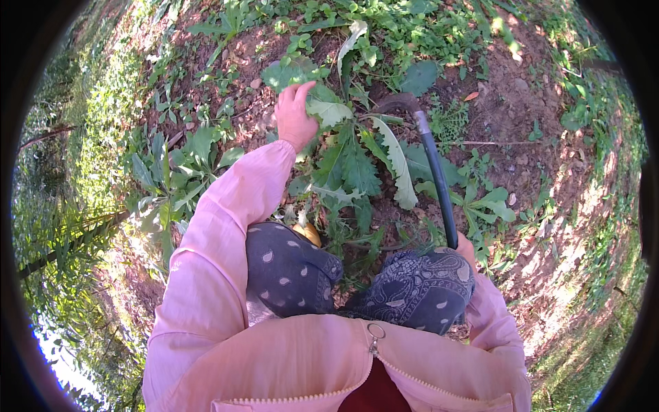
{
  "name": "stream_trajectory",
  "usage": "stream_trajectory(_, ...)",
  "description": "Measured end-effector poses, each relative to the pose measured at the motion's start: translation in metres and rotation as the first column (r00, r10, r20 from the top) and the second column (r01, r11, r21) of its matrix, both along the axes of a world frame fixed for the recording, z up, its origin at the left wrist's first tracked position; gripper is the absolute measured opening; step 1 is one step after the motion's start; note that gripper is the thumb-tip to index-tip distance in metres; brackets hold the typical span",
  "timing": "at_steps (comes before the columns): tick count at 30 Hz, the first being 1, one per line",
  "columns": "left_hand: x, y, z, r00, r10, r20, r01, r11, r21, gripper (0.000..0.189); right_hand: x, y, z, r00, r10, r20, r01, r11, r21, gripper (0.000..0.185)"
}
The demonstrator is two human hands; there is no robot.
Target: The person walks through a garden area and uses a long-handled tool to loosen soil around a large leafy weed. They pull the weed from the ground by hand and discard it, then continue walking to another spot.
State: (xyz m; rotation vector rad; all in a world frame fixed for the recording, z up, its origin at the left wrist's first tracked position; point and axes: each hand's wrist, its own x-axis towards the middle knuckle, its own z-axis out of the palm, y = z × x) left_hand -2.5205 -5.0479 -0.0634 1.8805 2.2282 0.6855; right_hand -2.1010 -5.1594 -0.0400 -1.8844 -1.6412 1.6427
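Note:
A large weed with broad, toothed leaves (pixel 352 165) grows from the soil in front of my knees. My left hand (pixel 297 116) is at its upper left leaves, touching them. One leaf there (pixel 332 112) is turned with its pale underside up. The fingertips are partly lost among the leaves, so whether they grip is unclear. Low by my right knee, my right hand (pixel 466 249) is closed around the dark handle (pixel 437 180) of a sickle. Its curved, brownish blade (pixel 395 102) reaches left to the plant's centre, and its tip is hidden by foliage.
Another leafy weed (pixel 172 180) stands to the left, and a smaller one (pixel 484 205) to the right. Low green ground cover (pixel 401 26) spreads ahead. Brown soil (pixel 515 108) with pebbles lies at right. A yellowish thing (pixel 307 234) shows by my left knee (pixel 288 270).

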Motion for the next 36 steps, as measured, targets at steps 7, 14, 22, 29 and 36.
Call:
stream_trajectory(7, 0.037, 0.072, 0.025, 0.969, -0.213, -0.123, 0.233, 0.955, 0.184, 0.027, 0.013, 0.014, 0.002, 0.913, -0.402, 0.07, 0.398, 0.915, 0.064, 0.023)
stream_trajectory(14, 0.08, 0.061, -0.026, 0.642, -0.662, -0.387, 0.179, 0.62, -0.764, 0.069, 0.002, 0.016, -0.027, 0.91, -0.306, 0.281, 0.217, 0.927, 0.306, 0.025)
stream_trajectory(22, 0.078, 0.034, -0.057, 0.783, -0.42, -0.458, -0.06, 0.683, -0.728, 0.077, 0.021, 0.017, -0.039, 0.845, -0.151, 0.512, 0.017, 0.966, 0.257, 0.031)
stream_trajectory(29, 0.079, 0.028, -0.076, 0.873, -0.254, -0.416, -0.166, 0.648, -0.743, 0.07, 0.032, 0.017, -0.051, 0.804, -0.073, 0.591, -0.07, 0.974, 0.216, 0.036)
stream_trajectory(36, 0.072, 0.033, -0.098, 0.926, -0.067, -0.371, -0.269, 0.572, -0.775, 0.041, 0.03, 0.016, -0.071, 0.732, 0.07, 0.678, -0.218, 0.966, 0.137, 0.038)
